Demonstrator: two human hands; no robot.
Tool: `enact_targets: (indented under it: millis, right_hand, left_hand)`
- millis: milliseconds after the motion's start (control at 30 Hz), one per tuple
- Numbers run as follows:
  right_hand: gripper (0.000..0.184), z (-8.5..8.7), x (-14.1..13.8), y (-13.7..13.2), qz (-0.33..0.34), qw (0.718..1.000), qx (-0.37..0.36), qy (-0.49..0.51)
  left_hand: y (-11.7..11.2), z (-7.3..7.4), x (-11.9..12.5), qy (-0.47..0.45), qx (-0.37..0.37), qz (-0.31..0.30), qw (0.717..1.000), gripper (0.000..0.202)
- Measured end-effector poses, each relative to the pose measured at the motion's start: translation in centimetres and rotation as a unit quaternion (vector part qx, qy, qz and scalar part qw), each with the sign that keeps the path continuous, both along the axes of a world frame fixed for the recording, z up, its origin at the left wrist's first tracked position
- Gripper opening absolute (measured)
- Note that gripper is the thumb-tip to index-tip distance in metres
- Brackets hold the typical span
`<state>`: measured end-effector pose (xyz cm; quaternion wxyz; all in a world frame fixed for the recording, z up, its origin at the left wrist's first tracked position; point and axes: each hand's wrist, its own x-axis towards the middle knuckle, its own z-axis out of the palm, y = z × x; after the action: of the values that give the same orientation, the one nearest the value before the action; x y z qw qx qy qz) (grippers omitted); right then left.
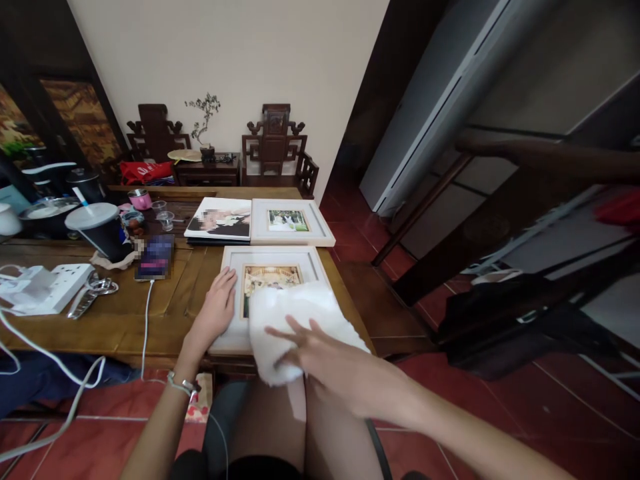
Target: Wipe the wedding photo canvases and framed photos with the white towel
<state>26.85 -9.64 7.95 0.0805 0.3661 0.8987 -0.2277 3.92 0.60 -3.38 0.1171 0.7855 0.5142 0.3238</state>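
A pale picture frame [315,263] lies face up at the near edge of the wooden table, a group photo in its middle. My left hand [219,308] rests along its left rim, fingers stretched out against the edge. Over its lower right part spreads a fluffy white cloth [305,300], which hides some of the photo. My right hand [315,353] has hold of this cloth from above, fingers spread over it and pressing into it. Just behind are a second picture frame [325,230] with an outdoor photo and a white-covered photo album [210,230].
On the table [190,293] to the left are a phone [155,257] on a charging cable, a power strip [65,283], a lidded drink cup [100,230] and small clear cups [165,219]. Wooden chairs [275,143] stand by the wall. A dark wooden chair [480,233] is on the right.
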Motion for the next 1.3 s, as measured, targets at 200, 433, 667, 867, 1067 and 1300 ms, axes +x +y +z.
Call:
enact_targets:
  millis: [200,433,667,867,1067,1300]
  right_hand:
    - [0.063,-1.7,-1.8,1.2,-0.027,0.999,0.044,0.017]
    - [0.040,-5.2,-6.1,11.5,-0.061,0.963,0.261,-0.025]
    - [0.047,-4.0,-7.3,9.3,-0.020,0.978,0.203,-0.046]
    - [0.051,-1.3,-3.2,2.5,0.030,0.997,0.064,-0.014]
    - [0.052,0.8,-0.9,2.1,-0.028,0.998,0.025,-0.050]
    - [0.039,-1.6,-6.9,2.1,-0.001,0.992,0.123,-0.032]
  left_hand:
    - [-0.4,0.4,0.0,-0.015,-0.024,-0.005,1.000,0.043]
    - [-1.1,2.0,0.0,-0.043,-0.023,-0.024,0.999,0.051]
    - [-1.4,2.5,0.2,-0.091,-0.032,-0.011,0.995,0.056]
    - [-1.3,2.2,0.3,-0.099,-0.057,-0.001,0.994,0.060]
    - [-0.8,1.5,0.8,-0.068,-0.038,0.010,0.997,0.053]
    - [-1.5,2.4,0.6,-0.145,-0.016,0.035,0.989,0.053]
